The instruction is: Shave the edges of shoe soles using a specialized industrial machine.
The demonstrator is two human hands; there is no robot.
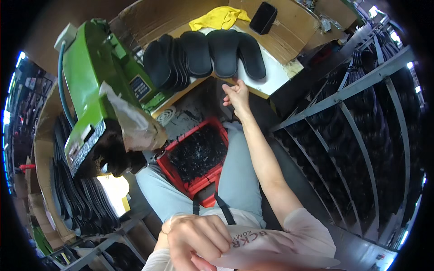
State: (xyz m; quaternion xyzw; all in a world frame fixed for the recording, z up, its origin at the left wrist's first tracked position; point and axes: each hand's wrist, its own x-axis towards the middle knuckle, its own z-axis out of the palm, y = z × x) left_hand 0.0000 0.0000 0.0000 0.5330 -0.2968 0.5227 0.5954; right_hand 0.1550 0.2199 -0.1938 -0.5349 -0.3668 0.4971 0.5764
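From where I stand, the row of black soles (196, 53) lies straight out past the seated person's right hand (235, 95), on the far side of the table's near edge, and that hand is much the nearer of the two. The closest pair, the rightmost sole (253, 56) and its inner neighbour (224, 53), have their rounded near ends just beyond the fingertips; whether a finger touches one I can't quite tell. Their long axes run roughly away from the body, the rightmost angled so that its near end swings outward to the right. The right hand is half curled, fingers loosely bent, with nothing I can see in it. The left hand (196, 237) is drawn in by the chest, its back up and fingers bent; a blurred pale shape (275, 262) sits beside it, and I can't make out whether the hand grips anything. More soles crowd upright in a bunch (165, 65) at the row's left end, beside the big green machine (86, 72), which blocks that side. Only the lip of the white tabletop (273, 83) comes between the right hand and the nearest soles. A yellow cloth (219, 17) and a black box (263, 18) lie behind the row, a red crate (205, 183) of dark scraps sits between the thighs, and a metal rack (339, 95) stands off to the right.
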